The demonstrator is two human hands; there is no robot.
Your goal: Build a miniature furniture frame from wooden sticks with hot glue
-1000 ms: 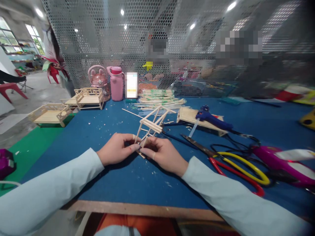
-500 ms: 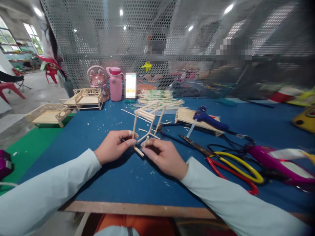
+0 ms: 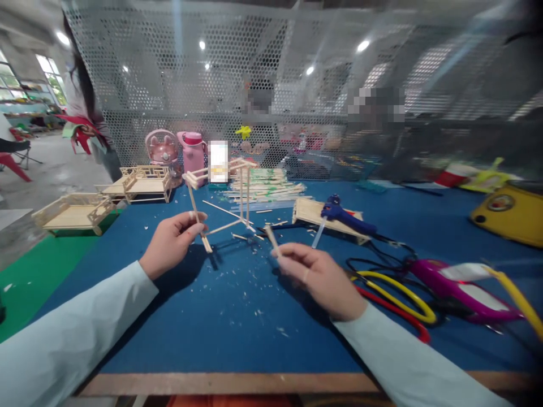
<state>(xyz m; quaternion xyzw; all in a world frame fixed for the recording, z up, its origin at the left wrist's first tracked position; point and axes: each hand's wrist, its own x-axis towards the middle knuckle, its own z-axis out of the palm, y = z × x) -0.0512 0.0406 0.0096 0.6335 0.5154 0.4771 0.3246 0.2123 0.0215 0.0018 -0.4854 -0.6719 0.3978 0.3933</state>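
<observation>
In the head view, the left hand (image 3: 172, 244) pinches one lower corner of a frame (image 3: 224, 227) between thumb and fingers, just over the blue surface (image 3: 237, 339). The frame is pale, slim sticks joined as an open, boxy skeleton: thin uprights, a long bar along the bottom, and a top whose near left end looks thicker, with several sticks side by side. It leans somewhat; whether its far foot touches the surface is hard to tell through the blur. The right hand (image 3: 321, 277), well apart from the frame, grips a short stick (image 3: 272, 241) that slants up from its fingertips. Behind the frame lies a heap of sticks (image 3: 271, 185); a blue glue gun (image 3: 350, 219) rests beyond the right hand.
</observation>
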